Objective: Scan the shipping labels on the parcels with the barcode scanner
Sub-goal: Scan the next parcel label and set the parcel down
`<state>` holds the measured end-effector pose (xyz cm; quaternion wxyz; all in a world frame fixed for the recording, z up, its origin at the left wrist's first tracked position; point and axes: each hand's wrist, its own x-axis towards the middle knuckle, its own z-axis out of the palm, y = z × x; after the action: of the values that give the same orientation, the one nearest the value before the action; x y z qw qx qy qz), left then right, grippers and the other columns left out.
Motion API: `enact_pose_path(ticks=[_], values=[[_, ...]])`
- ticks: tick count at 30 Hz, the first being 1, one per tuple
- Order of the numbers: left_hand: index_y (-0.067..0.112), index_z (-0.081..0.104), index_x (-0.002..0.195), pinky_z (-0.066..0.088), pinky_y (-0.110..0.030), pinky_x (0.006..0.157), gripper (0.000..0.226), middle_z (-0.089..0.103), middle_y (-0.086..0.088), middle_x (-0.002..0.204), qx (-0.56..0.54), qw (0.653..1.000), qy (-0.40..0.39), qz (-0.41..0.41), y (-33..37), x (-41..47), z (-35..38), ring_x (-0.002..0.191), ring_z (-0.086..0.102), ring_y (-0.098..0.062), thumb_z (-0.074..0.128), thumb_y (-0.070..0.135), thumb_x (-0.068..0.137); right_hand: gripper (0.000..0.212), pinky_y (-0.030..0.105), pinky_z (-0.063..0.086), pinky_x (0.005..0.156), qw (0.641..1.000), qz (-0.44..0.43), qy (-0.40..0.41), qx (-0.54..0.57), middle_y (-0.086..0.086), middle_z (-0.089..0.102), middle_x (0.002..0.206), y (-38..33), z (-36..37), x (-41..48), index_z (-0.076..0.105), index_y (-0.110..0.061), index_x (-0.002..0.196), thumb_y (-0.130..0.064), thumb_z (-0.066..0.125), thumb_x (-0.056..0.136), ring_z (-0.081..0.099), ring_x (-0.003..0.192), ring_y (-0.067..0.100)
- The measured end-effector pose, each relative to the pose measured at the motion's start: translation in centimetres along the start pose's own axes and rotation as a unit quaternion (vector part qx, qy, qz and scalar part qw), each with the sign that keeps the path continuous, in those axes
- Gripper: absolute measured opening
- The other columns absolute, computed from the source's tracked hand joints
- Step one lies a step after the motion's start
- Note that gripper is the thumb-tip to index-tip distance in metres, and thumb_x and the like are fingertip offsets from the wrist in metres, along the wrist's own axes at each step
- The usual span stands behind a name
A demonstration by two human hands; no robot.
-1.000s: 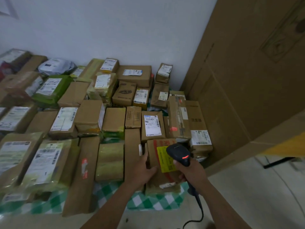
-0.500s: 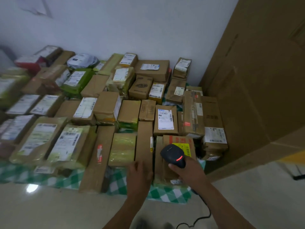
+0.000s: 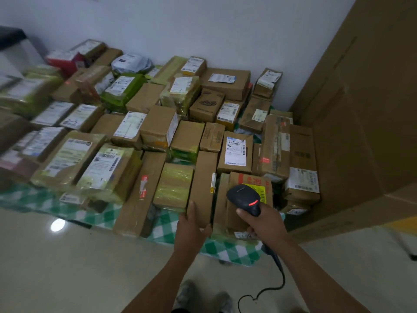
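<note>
Left hand (image 3: 191,224) is clamped on the near end of a long narrow carton (image 3: 203,177), thumb on its right edge, fingers down the left. Right hand (image 3: 264,222) is wrapped round the handle of the black barcode scanner (image 3: 244,197). A red light glows on the scanner's head, and its cable (image 3: 274,267) curls off toward six o'clock.

The scanner hangs over the carton with the yellow label (image 3: 259,190), pressed against the narrow one at its three o'clock. Here's the trouble: the narrow carton's only visible label strip (image 3: 213,184) sits on its side face, wedged against that neighbour. To read it, I'd say the carton must tip or lift, and in a pack this tight that could drag the tape-wrapped parcel (image 3: 173,186) at nine o'clock with it.

Next risk is a wrong read. The yellow label lies right under the scanner, and a parcel with a white label (image 3: 235,150) lies at twelve o'clock, so a loose aim may catch either barcode instead.

Watch the cable too: it loops on the floor near the person's shoes (image 3: 187,292), below the checked cloth (image 3: 164,224), and a step could yank the scanner off target.
</note>
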<state>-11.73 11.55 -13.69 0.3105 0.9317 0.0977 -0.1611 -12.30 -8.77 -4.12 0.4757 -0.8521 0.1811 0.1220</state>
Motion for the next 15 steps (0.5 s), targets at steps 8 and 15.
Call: enact_pose_path(ticks=[8, 15], values=[[0.018, 0.005, 0.157, 0.043, -0.035, 0.096, 0.103, 0.041, -0.011, 0.132, -0.016, 0.999, 0.005, -0.041, -1.9, -3.0, -0.6, 0.115, 0.048, -0.026, 0.069, 0.044, 0.081, 0.016, 0.025, 0.051, 0.054, 1.000, -0.006, 0.013, 0.003, -0.006, 0.063, 0.054, 0.1, 0.2, 0.0, 0.063, -0.027, 0.083, -0.038, 0.075, 0.085, 0.063, 0.044, 0.005], [0.009, 0.005, 0.155, 0.045, -0.038, 0.097, 0.109, 0.038, -0.010, 0.136, 0.018, 0.999, 0.032, -0.028, -1.9, -4.4, 0.4, 0.119, 0.046, -0.027, 0.072, 0.047, 0.078, 0.016, 0.024, 0.050, 0.052, 1.000, -0.010, 0.016, 0.024, -0.005, 0.064, 0.059, 0.0, 0.4, -0.2, 0.061, -0.026, 0.082, -0.035, 0.074, 0.086, 0.061, 0.042, 0.003]])
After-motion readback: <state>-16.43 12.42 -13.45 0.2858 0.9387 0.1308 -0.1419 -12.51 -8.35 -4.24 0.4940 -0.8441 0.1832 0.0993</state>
